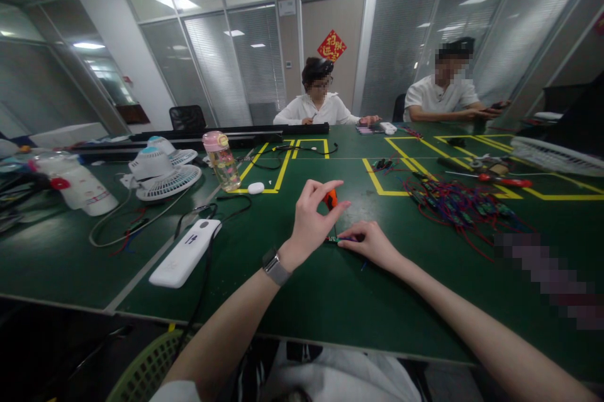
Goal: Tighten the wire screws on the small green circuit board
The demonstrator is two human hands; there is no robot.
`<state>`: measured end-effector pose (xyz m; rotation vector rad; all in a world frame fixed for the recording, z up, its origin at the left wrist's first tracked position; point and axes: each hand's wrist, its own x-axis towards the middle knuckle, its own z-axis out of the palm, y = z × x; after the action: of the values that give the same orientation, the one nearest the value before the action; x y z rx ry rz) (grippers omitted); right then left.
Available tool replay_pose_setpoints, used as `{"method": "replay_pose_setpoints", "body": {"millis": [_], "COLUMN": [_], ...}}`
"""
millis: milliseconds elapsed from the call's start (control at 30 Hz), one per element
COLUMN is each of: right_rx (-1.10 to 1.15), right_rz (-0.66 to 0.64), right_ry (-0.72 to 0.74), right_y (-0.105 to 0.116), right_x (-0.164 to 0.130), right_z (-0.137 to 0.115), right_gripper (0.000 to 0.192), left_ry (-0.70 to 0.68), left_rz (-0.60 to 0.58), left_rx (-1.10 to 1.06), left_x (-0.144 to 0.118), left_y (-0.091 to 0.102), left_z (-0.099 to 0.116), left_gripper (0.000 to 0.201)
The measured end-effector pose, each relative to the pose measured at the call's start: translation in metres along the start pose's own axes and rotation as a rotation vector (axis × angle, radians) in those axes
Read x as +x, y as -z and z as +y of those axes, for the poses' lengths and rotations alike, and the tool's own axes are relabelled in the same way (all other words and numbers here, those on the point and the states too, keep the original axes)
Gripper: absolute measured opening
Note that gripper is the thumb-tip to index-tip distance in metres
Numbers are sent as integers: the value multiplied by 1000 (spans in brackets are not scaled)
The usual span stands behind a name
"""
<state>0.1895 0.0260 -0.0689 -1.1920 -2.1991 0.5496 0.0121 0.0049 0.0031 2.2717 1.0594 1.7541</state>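
Note:
An orange-and-black screwdriver [331, 199] stands nearly upright, its thin shaft pointing down at a small green circuit board [333, 240]. My left hand [312, 216] is around the screwdriver's handle, with thumb and index finger stretched past it; its other fingers are mostly hidden. Low on the table, my right hand [370, 242] pinches the right end of the board between thumb and fingers. Whether the screwdriver's tip touches the board is too small to tell.
Right of my hands lies a heap of wired boards [465, 204], with a red-handled screwdriver [504, 180] behind. To the left are a white power bank [186, 253] with a cable, a pink-lidded bottle [221, 161], a white case [256, 188] and a fan [165, 178]. Two people sit opposite.

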Motion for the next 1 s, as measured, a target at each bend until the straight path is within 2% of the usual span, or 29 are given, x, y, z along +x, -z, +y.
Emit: {"method": "replay_pose_setpoints", "body": {"millis": [100,267,433,600,800,1000], "right_rx": [2,8,3,14,0,8], "right_rz": [0,-5,0,4,5,-7], "right_ry": [-2,-8,1,-11,-2,-11], "right_y": [0,1,1,1,1,1], "right_x": [0,0,0,0,0,0], "right_z": [0,-2,-2,-2,-2,-4], "right_gripper": [16,16,16,15,16,16], "left_ry": [-3,10,-9,12,5,-1], "left_rz": [-69,27,-51,24,-94,-20], "left_rx": [-85,5,-101,-9,-74,21], "left_x": [1,3,4,5,0,0], "left_y": [1,2,3,2,-1,0], "left_z": [2,2,1,1,-2,-1], "left_gripper": [36,27,35,21,41,29]}}
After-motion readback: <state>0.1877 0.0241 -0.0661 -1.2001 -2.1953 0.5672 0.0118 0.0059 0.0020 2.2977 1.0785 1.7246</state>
